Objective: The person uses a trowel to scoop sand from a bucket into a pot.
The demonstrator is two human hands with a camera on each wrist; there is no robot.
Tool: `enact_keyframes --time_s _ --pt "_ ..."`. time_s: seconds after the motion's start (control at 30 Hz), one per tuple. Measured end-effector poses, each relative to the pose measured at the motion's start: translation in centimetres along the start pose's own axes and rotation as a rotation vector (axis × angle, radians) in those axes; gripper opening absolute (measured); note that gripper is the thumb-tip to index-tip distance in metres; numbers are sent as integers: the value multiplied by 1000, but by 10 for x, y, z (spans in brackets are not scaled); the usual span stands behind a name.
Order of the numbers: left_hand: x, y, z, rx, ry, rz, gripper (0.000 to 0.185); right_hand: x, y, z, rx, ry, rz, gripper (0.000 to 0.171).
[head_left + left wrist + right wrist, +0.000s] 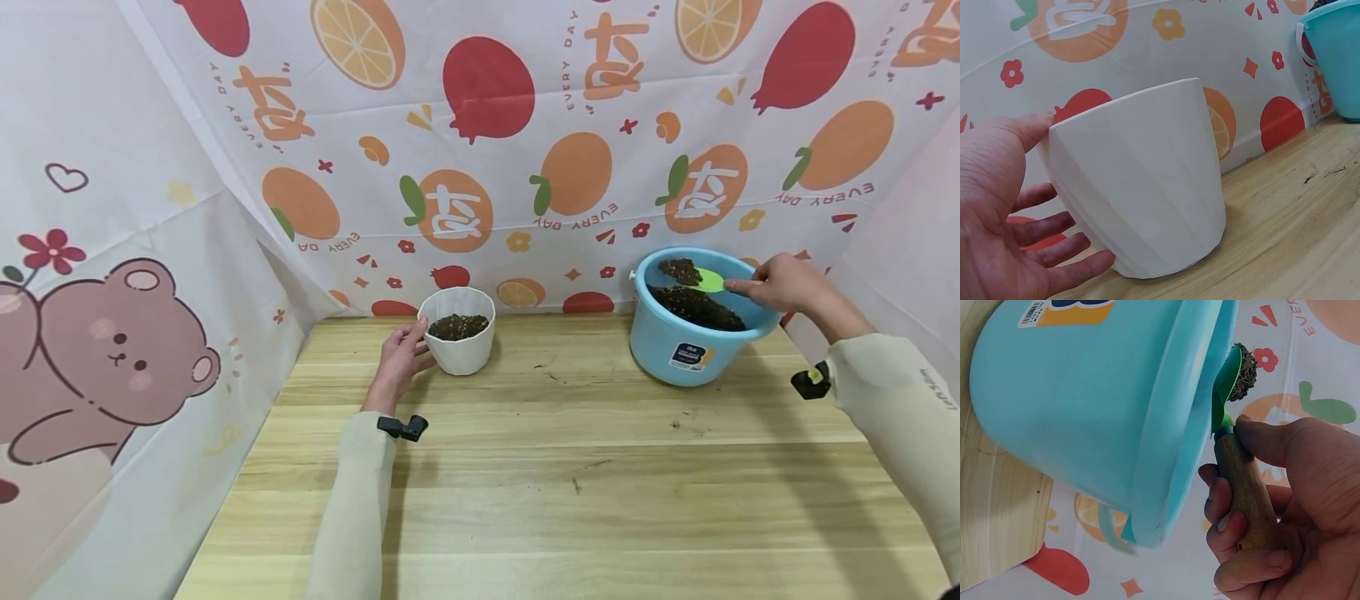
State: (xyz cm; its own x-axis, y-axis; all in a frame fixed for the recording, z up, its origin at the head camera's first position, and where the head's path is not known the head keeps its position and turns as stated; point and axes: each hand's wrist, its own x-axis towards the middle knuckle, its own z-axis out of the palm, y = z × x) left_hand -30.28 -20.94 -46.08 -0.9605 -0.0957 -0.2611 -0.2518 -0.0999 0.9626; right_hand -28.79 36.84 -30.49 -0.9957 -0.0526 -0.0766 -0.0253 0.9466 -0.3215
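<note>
Dark soil already nearly fills the white pot (457, 342), steadied by the left hand (399, 360), while right of it the right hand (783, 283) clamps a loaded green trowel (707, 279) over the blue bucket (693, 346).

wooden table (570, 492) | fruit-print cloth backdrop (525, 150) | bear-print cloth (112, 350)

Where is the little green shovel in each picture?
Head view: the green shovel is at the right, over the blue bucket, carrying soil, held by the right hand.
Left wrist view: the shovel is not in it; only the bucket's edge shows, top right.
Right wrist view: the shovel is centre right, just above the bucket's rim.
Shared landmark: the blue bucket.
</note>
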Motion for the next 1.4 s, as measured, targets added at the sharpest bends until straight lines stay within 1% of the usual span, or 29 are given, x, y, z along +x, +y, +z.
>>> enact_keyframes --time_s 0.17,0.33,0.57,0.67,0.8,0.9,0.97,1.17,1.4 --pt "0 -1 1 11 6 3 66 -1 -3 -2 -9 8 -5 61" --pt "-1 -2 1 -3 8 12 60 -1 -7 -2 -17 13 -14 60" --pt "-3 -2 0 -3 5 -1 59 -3 -15 -2 -5 21 -13 58" --pt "-11 6 1 -17 -8 -13 54 -4 -18 -3 -11 13 -15 59" --pt "-14 11 1 -26 -25 -30 49 -4 -22 -6 -11 -2 -25 60" --pt "-6 6 -1 -30 -22 -27 51 -3 -26 -6 -14 -2 -26 59" --pt "-4 4 -1 -34 -19 -24 52 -2 -28 -7 -19 1 -18 58" --pt "-4 0 0 -21 3 1 53 1 -35 -9 -13 3 -24 62" --pt "-4 -1 1 2 8 8 67 3 -44 -8 -17 8 -53 54"
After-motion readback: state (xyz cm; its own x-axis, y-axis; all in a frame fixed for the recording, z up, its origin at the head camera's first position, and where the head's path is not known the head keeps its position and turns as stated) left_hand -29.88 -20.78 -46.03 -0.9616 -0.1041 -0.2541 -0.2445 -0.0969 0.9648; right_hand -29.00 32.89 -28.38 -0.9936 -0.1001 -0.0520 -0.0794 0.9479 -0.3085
